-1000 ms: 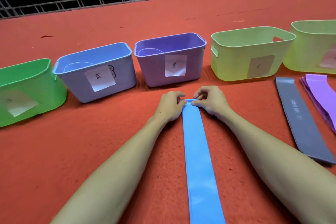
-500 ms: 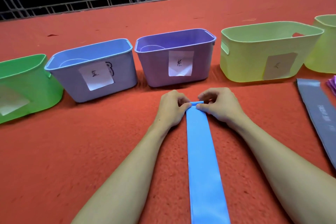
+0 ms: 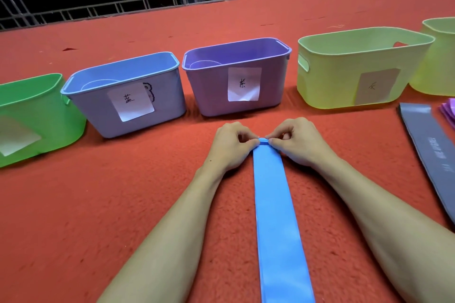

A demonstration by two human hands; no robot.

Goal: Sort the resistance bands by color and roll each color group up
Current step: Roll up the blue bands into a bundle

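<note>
From my head camera, the blue band (image 3: 273,216) lies flat and lengthwise on the red felt surface (image 3: 98,204), running from the bottom edge of the view away to my hands. My left hand (image 3: 231,147) and right hand (image 3: 298,145) are curled narrowly, fingertips pinching the band's far end, where only a small tight roll (image 3: 264,141) has formed. I judge this roll barely begun, since nearly the whole length lies unrolled. A grey band (image 3: 428,150) lies flat well to my right, with purple bands (image 3: 449,112) just past it at the frame edge, none of them rolled. Ahead, the blue bin (image 3: 98,110) and purple bin (image 3: 214,96) show no rolls in the parts I can see. By my reckoning, most of the rolling remains.
</note>
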